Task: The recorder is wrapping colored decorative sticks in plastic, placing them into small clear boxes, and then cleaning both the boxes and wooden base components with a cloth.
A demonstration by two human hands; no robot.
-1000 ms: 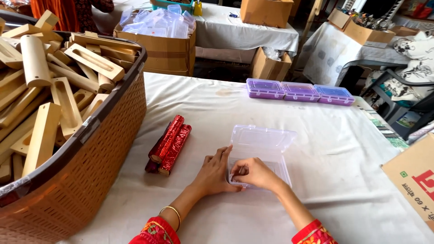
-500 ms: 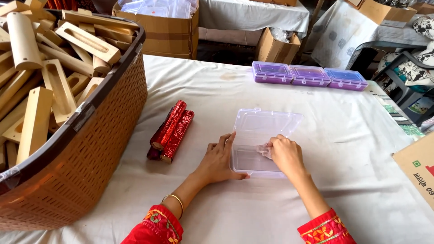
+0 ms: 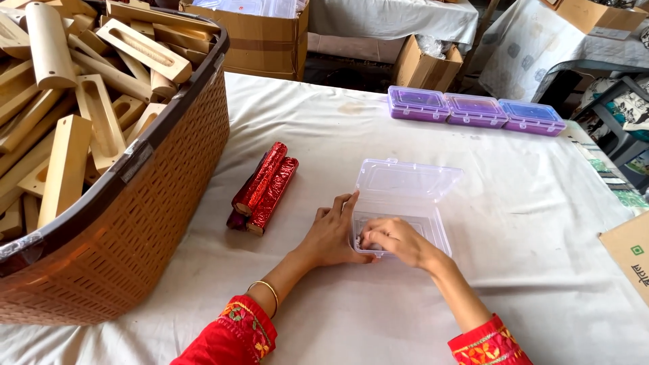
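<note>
A clear plastic box lies open on the white cloth, its hinged lid tilted back. My left hand rests flat against the box's left wall with fingers apart. My right hand reaches into the near left corner of the box, fingertips pinched together there; whether they hold anything is hidden. Two red foil-wrapped sticks lie side by side just left of my left hand.
A large brown woven basket full of pale wooden pieces fills the left side. Three closed purple boxes sit in a row at the far edge. Cardboard cartons stand beyond the table; another carton corner juts in at right.
My right hand has moved from the box's right middle back to its near left corner. My left hand has stayed against the box's left side. The camera view has shifted slightly.
</note>
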